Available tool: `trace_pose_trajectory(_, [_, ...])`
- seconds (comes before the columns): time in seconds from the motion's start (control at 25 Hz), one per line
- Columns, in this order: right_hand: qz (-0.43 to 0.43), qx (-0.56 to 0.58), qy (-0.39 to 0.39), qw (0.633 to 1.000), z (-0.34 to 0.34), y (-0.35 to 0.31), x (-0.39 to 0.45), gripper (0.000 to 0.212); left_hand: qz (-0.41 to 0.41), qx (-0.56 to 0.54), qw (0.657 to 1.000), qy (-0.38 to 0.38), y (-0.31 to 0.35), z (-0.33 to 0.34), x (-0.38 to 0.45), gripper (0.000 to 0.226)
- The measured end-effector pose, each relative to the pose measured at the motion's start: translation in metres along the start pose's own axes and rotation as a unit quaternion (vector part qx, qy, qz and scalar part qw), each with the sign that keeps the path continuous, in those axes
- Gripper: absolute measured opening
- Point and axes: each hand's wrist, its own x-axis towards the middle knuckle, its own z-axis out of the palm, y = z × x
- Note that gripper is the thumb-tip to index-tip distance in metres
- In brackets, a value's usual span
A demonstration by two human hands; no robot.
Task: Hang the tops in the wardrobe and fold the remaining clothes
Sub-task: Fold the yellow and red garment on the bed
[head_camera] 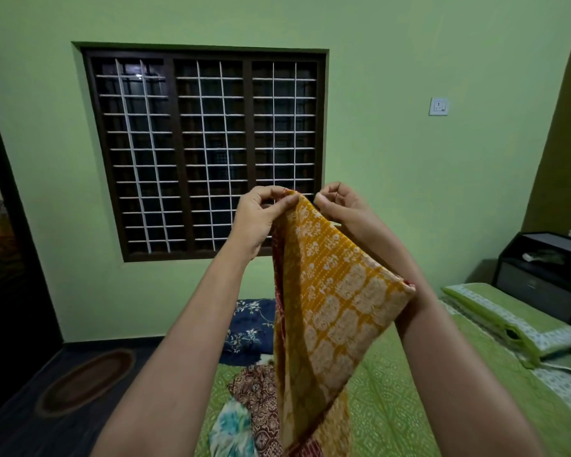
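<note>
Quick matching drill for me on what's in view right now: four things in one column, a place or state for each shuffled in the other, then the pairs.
Things:
1. mustard printed cloth
2. navy floral cloth
3. green pillow
4. oval mat

Places or states:
A. lies on the dark floor at the left
B. held up in the air, its top edge pinched by the left hand and right hand
C. lies at the right end of the bed, by the dark cabinet
D. lies at the far end of the bed, below the window

Pairs: 1-B, 2-D, 3-C, 4-A
</note>
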Motion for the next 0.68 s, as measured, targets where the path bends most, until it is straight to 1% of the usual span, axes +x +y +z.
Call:
trace_pose_trajectory(0.04, [0.016,0.014,-0.023,1.0,-0.004,-0.006,-0.007,0.024,0.016,0.051,0.998,0.031,-0.008,-0.002,0.003,0.013])
trace_pose_trajectory(0.08, [0.037,-0.012,-0.045,0.998,-0.01,-0.01,-0.012,0.034,0.023,0.096,0.994,0.05,-0.016,-0.003,0.006,0.014])
trace_pose_trajectory(0.12, [0.071,-0.077,-0.07,0.992,-0.012,-0.013,-0.017,0.039,0.019,0.124,0.99,0.062,-0.021,-0.004,0.007,0.016])
trace_pose_trajectory(0.16, [0.101,-0.17,-0.097,0.975,-0.015,-0.013,-0.021,0.037,0.009,0.138,0.988,0.073,-0.024,-0.005,0.007,0.018])
trace_pose_trajectory(0.2, [0.126,-0.273,-0.121,0.946,-0.016,-0.009,-0.022,0.031,-0.002,0.149,0.985,0.085,-0.027,-0.005,0.008,0.02])
trace_pose_trajectory(0.24, [0.134,-0.358,-0.146,0.912,-0.017,0.0,-0.022,0.026,-0.009,0.162,0.982,0.096,-0.029,-0.007,0.009,0.021])
trace_pose_trajectory(0.28, [0.126,-0.411,-0.147,0.891,-0.015,0.007,-0.025,0.023,-0.011,0.179,0.978,0.103,-0.032,-0.008,0.009,0.019])
trace_pose_trajectory(0.32, [0.11,-0.428,-0.129,0.888,-0.015,0.017,-0.027,0.025,-0.013,0.195,0.975,0.106,-0.036,-0.009,0.008,0.018])
trace_pose_trajectory(0.4, [0.073,-0.408,-0.056,0.908,-0.012,0.03,-0.034,0.037,-0.018,0.216,0.969,0.118,-0.043,-0.014,0.004,0.017])
trace_pose_trajectory(0.48, [0.044,-0.401,-0.008,0.915,-0.007,0.037,-0.041,0.034,-0.019,0.211,0.969,0.124,-0.047,-0.021,-0.002,0.017])
trace_pose_trajectory(0.56, [0.024,-0.414,0.004,0.91,-0.004,0.042,-0.048,0.026,-0.016,0.201,0.973,0.107,-0.049,-0.028,-0.01,0.017])
trace_pose_trajectory(0.68, [-0.019,-0.437,-0.01,0.899,0.004,0.044,-0.059,0.033,-0.033,0.175,0.979,0.095,-0.055,-0.037,-0.019,0.02])
